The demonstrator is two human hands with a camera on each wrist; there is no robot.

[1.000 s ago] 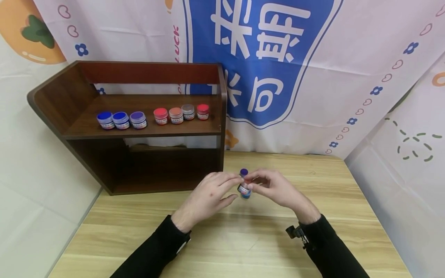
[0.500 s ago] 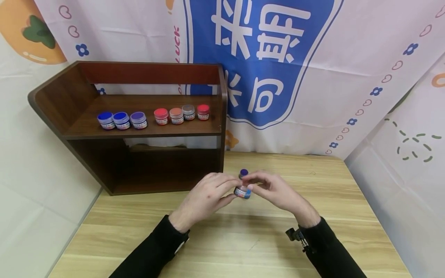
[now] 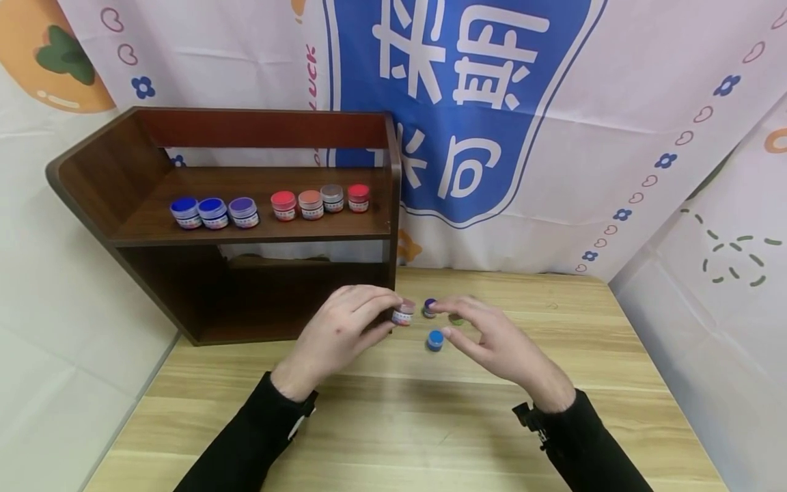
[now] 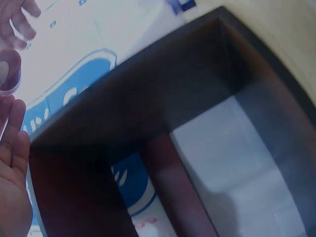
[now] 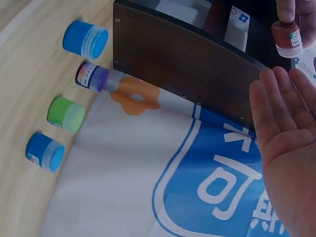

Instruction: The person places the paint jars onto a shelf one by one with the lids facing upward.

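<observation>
My left hand (image 3: 347, 328) pinches a small paint jar (image 3: 403, 313) between thumb and fingers, off the table beside the shelf's right side. Its contents look reddish-brown in the right wrist view, where the jar (image 5: 287, 39) hangs from the fingers. My right hand (image 3: 494, 338) holds nothing; its fingers are fairly straight above several jars. Near its thumb stands a blue jar (image 3: 435, 340), and by the fingertips a purple jar (image 3: 429, 307). A green jar (image 3: 456, 319) is mostly covered by that hand. Another blue jar (image 5: 44, 150) shows only in the right wrist view.
A dark brown two-tier shelf (image 3: 258, 240) stands at the back left of the wooden table (image 3: 393, 424). On its upper tier, blue and purple jars (image 3: 214, 213) sit left, and red, orange and grey jars (image 3: 311, 205) right. A printed cloth (image 3: 492, 150) hangs behind.
Both hands were at the jar; now the left has carried it up and left toward the shelf. The right has let go and spread its fingers. The blue and green jars have come into sight.
</observation>
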